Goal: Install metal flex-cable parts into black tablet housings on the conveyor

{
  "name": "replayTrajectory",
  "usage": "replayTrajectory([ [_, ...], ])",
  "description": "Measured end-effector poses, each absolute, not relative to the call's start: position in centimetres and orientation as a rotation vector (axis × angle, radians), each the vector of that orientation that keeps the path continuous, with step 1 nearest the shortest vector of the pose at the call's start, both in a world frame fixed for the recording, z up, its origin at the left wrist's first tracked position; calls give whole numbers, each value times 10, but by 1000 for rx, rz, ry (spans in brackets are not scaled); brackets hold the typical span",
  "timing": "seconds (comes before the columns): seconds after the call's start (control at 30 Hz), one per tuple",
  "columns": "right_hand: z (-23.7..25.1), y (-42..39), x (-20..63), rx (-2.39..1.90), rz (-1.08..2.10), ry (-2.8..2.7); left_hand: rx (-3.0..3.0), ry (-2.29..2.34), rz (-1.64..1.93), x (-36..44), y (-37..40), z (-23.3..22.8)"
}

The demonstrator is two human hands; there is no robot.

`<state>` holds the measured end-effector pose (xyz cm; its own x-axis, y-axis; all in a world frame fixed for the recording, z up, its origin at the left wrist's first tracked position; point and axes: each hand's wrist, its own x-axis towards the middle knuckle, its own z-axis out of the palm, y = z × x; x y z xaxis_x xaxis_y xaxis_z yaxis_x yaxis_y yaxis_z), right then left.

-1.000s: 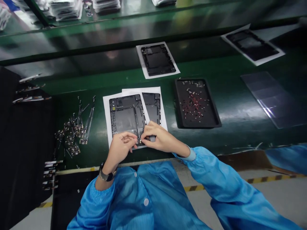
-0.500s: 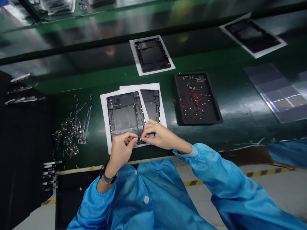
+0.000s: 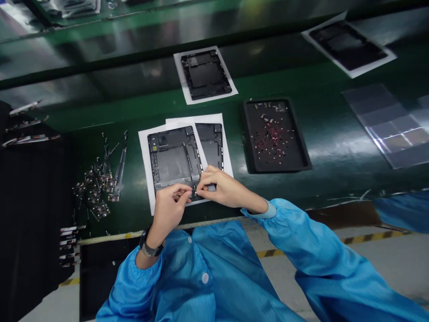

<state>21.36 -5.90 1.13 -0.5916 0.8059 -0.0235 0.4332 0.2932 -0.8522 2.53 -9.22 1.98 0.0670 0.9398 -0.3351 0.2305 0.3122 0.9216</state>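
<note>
Head view: both hands meet at the near edge of a dark frame (image 3: 174, 156) that lies flat on a white sheet (image 3: 145, 152) on the green table (image 3: 335, 147). The left hand (image 3: 167, 210) has its fingertips pressed together on a small dark part (image 3: 193, 192) at the frame's near right corner. The right hand (image 3: 221, 190) comes in from the other side, its thumb and forefinger pinching the same part, so that the two grips touch across it. What the part is cannot be told; it is too small.

A second frame (image 3: 212, 142) on its own sheet lies just beside the first, to the right, partly tucked under it. A third frame (image 3: 205, 74) on a sheet lies farther back, well apart. To the right of the hands sits a black tray (image 3: 303, 152) with small red and pale bits scattered in it. To the left, a heap of small parts with thin strips (image 3: 100, 183) lies on the table. A fourth frame (image 3: 348, 42) on paper lies at the far right, with a clear sheet (image 3: 389, 125) nearer. The person wears blue sleeves (image 3: 301, 250) and a watch (image 3: 147, 248) on the left wrist.
</note>
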Motion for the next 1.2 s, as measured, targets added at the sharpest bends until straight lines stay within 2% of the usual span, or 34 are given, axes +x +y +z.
replayTrajectory([
  [0.37,3,-58,220,-1026,1303,-2089,1061,1282,673,19,-80,15],
  [0.8,3,-55,221,-1052,1392,-2019,1067,1322,707,26,-82,15],
  [1.03,35,-34,241,-1099,1248,-2008,1668,1429,587,-7,-76,42],
  [1.2,51,37,264,-1440,1035,-1814,1974,1691,730,-40,9,48],
])
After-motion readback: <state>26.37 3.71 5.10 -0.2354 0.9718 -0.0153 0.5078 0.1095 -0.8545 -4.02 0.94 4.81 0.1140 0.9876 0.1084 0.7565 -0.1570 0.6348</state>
